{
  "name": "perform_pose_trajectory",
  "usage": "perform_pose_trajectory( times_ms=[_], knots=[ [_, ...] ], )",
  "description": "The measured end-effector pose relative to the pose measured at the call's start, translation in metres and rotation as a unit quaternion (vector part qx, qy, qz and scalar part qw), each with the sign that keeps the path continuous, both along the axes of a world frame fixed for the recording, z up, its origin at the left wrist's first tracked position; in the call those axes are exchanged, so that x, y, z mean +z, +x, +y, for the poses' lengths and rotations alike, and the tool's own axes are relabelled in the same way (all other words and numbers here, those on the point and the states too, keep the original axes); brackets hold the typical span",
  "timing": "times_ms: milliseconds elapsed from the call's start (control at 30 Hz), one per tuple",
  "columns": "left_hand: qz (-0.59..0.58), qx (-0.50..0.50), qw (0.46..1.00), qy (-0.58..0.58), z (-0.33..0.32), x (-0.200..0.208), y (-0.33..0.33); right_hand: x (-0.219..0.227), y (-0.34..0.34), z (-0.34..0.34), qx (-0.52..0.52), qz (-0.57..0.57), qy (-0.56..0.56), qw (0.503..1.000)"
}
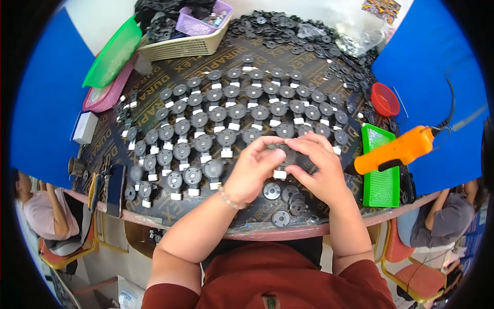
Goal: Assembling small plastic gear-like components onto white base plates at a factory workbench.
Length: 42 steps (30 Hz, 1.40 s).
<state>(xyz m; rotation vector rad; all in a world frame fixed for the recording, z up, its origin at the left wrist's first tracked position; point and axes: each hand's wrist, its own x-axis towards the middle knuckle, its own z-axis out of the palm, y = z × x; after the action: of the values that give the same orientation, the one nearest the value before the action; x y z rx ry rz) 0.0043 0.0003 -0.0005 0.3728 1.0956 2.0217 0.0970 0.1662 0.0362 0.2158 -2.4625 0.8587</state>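
Both of my hands meet over the near middle of the table. My left hand curls its thumb and fingers against a black round part, which my fingers partly cover. From the other side, the fingertips of my right hand press on the same part. A white block shows just below it. Rows of similar black discs with white blocks stand beyond and to the left. Loose black discs lie in a small pile near my right wrist, beside a grey-faced disc.
An orange power screwdriver hangs over a green tray at right, near a red bowl. Heaped black discs and a beige basket sit at the back. Blue panels flank the table. Seated people are beyond both sides.
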Motion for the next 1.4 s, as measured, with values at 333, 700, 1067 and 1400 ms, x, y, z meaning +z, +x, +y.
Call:
perform_pose_trajectory(
  times_ms=[333,700,1067,1400],
  knots=[
    [0.362,0.285,0.86,-0.222,-0.107,0.09,-0.144,-0.004,0.01,0.012,-0.033,0.083,-0.214,0.973],
    [0.213,0.139,0.795,-0.551,-0.214,0.003,-0.325,-0.014,-0.002,0.003,-0.047,0.028,-0.231,0.971],
    [0.415,0.127,0.507,-0.744,-0.27,0.043,-0.297,-0.015,-0.001,0.008,-0.072,0.013,-0.233,0.97],
    [0.395,0.21,0.582,-0.679,-0.316,0.023,-0.298,0.018,0.013,0.006,-0.079,-0.027,-0.093,0.992]
  ],
)
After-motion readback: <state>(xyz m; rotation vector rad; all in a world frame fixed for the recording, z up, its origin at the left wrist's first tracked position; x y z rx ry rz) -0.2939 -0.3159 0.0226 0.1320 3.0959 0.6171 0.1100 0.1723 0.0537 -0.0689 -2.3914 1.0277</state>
